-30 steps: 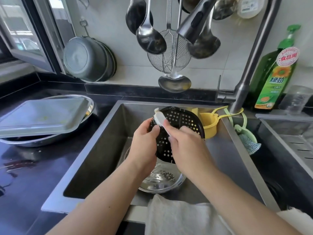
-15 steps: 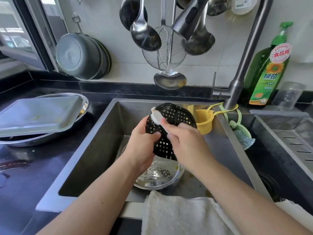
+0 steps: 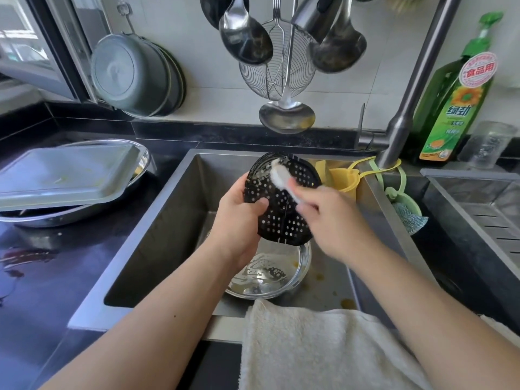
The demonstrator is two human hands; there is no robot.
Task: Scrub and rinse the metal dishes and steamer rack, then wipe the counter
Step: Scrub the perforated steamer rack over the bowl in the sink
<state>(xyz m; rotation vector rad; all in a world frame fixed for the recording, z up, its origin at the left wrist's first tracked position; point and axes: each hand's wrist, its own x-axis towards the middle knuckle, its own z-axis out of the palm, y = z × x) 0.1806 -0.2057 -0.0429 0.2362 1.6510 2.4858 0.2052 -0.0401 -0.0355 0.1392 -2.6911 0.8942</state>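
Note:
Over the sink, my left hand [image 3: 239, 218] grips the left edge of a black perforated steamer rack [image 3: 284, 212], held upright and tilted. My right hand [image 3: 329, 220] holds a white brush [image 3: 278, 177] whose head presses on the rack's upper face. Below them a round metal dish [image 3: 270, 274] lies on the sink floor with water and yellow residue in it. On the dark counter at left, a rectangular metal tray [image 3: 64, 175] rests upside down on a round metal basin [image 3: 140, 159].
A white towel [image 3: 309, 344] drapes over the sink's [image 3: 168, 220] front edge. The faucet [image 3: 408, 114] rises at right, beside a green dish-soap bottle [image 3: 453, 108]. Ladles and a wire skimmer [image 3: 277, 71] hang above the sink. Yellow and green scrubbers [image 3: 346, 178] hang by the faucet base.
The brush head has slid across the rack's upper face, and my right hand has shifted right and down. The left hand keeps its grip on the rack.

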